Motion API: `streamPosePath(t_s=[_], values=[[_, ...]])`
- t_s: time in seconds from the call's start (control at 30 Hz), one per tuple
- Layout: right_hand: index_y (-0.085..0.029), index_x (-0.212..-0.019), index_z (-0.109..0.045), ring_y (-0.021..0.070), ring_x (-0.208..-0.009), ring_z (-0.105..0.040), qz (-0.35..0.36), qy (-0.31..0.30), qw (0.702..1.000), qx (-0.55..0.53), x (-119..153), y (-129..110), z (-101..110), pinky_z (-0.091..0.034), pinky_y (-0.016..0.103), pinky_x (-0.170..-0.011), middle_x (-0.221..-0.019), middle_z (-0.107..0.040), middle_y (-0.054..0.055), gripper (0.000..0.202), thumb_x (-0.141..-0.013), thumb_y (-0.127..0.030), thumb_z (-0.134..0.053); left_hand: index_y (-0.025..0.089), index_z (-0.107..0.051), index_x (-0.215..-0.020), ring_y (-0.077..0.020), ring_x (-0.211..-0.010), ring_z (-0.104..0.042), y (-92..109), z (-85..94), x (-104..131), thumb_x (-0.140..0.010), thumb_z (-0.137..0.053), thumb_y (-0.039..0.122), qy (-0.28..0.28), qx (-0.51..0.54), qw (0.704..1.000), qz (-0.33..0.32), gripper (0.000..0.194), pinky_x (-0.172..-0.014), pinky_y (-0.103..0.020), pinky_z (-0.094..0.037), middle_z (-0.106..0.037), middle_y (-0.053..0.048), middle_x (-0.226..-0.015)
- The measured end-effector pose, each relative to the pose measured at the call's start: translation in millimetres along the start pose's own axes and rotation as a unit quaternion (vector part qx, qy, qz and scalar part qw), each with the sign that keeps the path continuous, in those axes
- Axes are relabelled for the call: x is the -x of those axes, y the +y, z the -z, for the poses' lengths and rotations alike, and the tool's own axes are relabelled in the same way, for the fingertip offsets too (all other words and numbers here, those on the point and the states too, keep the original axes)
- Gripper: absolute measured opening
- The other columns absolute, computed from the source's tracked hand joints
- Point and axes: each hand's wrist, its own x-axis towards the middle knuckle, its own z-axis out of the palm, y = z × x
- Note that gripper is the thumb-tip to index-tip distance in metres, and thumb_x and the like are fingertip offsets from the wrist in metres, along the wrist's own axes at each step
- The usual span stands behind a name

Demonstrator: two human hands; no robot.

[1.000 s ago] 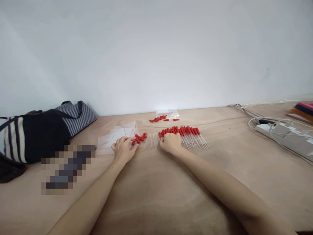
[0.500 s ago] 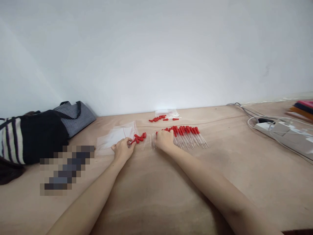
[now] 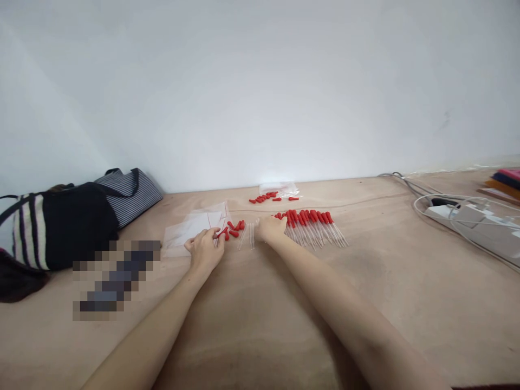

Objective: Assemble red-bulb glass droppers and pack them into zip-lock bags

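My left hand (image 3: 204,248) rests at the left of a small pile of red rubber bulbs (image 3: 233,233), fingers curled with one red bulb (image 3: 222,233) at the fingertips. A few bare clear tubes (image 3: 252,235) lie side by side between my two hands. My right hand (image 3: 271,227) is closed over the left end of a row of droppers (image 3: 314,222), clear tubes capped with red bulbs. Its fingers point away from me, so what they grip is hidden. Under and beyond my left hand lie clear plastic bags (image 3: 179,234).
Farther back are more loose red bulbs (image 3: 264,197) and a clear bag with thin tubes (image 3: 282,189). A black bag (image 3: 77,227) and a striped bag (image 3: 136,197) stand left, beside a pixelated patch. At right lie a power strip (image 3: 467,225) with cables and stacked coloured items (image 3: 506,184).
My right hand has shifted slightly at the row's left end, and fewer bare tubes show beside it. The loose bulbs by my left hand have spread a little. The view has turned slightly.
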Motion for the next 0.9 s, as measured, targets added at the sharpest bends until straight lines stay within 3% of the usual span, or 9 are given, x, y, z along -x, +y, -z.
streamPosePath(t_s=[0.13, 0.23, 0.33, 0.4, 0.5, 0.6, 0.9], values=[[-0.015, -0.087, -0.063, 0.0235, -0.086, -0.057, 0.003, 0.055, 0.998, -0.039, 15.1, 20.0, 8.8, -0.026, 0.041, -0.082, -0.092, -0.063, 0.014, 0.033, -0.082, -0.033, -0.036, 0.019, -0.062, -0.085, -0.0214, -0.086, -0.056, 2.8, 0.7, 4.9, -0.078, -0.045, 0.025, 0.029, -0.009, 0.999, -0.046, 0.019, -0.079, -0.038, -0.025, -0.063, -0.006, -0.085], [-0.015, -0.078, -0.061, 0.0209, -0.082, -0.056, 0.021, 0.093, 0.993, -0.066, 34.6, 53.4, 11.5, -0.028, 0.037, -0.079, -0.081, -0.064, 0.009, 0.034, -0.084, -0.034, -0.034, 0.019, -0.062, -0.084, -0.0215, -0.085, -0.056, 7.5, 1.2, 9.2, -0.078, -0.046, 0.024, 0.053, -0.002, 0.996, -0.077, 0.018, -0.081, -0.039, -0.024, -0.063, -0.006, -0.084], [-0.016, -0.07, -0.056, 0.0141, -0.065, -0.053, 0.124, 0.151, 0.965, -0.177, 57.9, 95.4, 5.0, -0.033, 0.027, -0.065, -0.069, -0.061, 0.004, 0.029, -0.084, -0.033, -0.038, 0.017, -0.061, -0.083, -0.0215, -0.085, -0.055, 18.3, 3.4, 17.1, -0.078, -0.047, 0.021, 0.059, 0.037, 0.991, -0.114, 0.016, -0.082, -0.04, -0.025, -0.062, -0.006, -0.085], [-0.017, -0.066, -0.054, 0.0132, -0.062, -0.051, 0.19, 0.16, 0.947, -0.205, 73.4, 119.6, -3.5, -0.032, 0.026, -0.061, -0.066, -0.06, 0.003, 0.028, -0.084, -0.032, -0.04, 0.017, -0.06, -0.083, -0.0199, -0.084, -0.055, 28.9, 5.3, 25.7, -0.078, -0.047, 0.02, 0.018, 0.095, 0.981, -0.168, 0.015, -0.08, -0.037, -0.029, -0.062, -0.005, -0.085], [-0.019, -0.07, -0.057, 0.0149, -0.07, -0.051, 0.262, 0.177, 0.934, -0.169, 93.1, 141.9, -17.0, -0.029, 0.03, -0.069, -0.07, -0.061, 0.002, 0.019, -0.082, -0.029, -0.046, 0.019, -0.059, -0.081, -0.0178, -0.081, -0.055, 45.5, 6.5, 41.9, -0.078, -0.046, 0.019, -0.097, 0.155, 0.946, -0.269, 0.014, -0.078, -0.035, -0.032, -0.063, -0.002, -0.082], [-0.021, -0.072, -0.06, 0.015, -0.07, -0.049, 0.292, 0.185, 0.929, -0.131, 104.0, 149.7, -27.0, -0.027, 0.032, -0.07, -0.068, -0.06, 0.001, 0.018, -0.081, -0.029, -0.048, 0.02, -0.06, -0.079, -0.0171, -0.077, -0.056, 55.8, 4.2, 54.7, -0.077, -0.047, 0.018, -0.151, 0.176, 0.926, -0.299, 0.013, -0.075, -0.034, -0.034, -0.063, -0.001, -0.078], [-0.023, -0.085, -0.063, 0.0175, -0.078, -0.051, 0.274, 0.155, 0.935, -0.165, 100.3, 142.2, -31.2, -0.03, 0.035, -0.073, -0.079, -0.061, 0.003, 0.018, -0.075, -0.038, -0.057, 0.02, -0.061, -0.096, -0.0151, -0.077, -0.055, 55.0, -5.3, 57.2, -0.077, -0.051, 0.021, -0.191, 0.248, 0.908, -0.279, 0.022, -0.072, -0.028, -0.041, -0.058, -0.003, -0.085]])
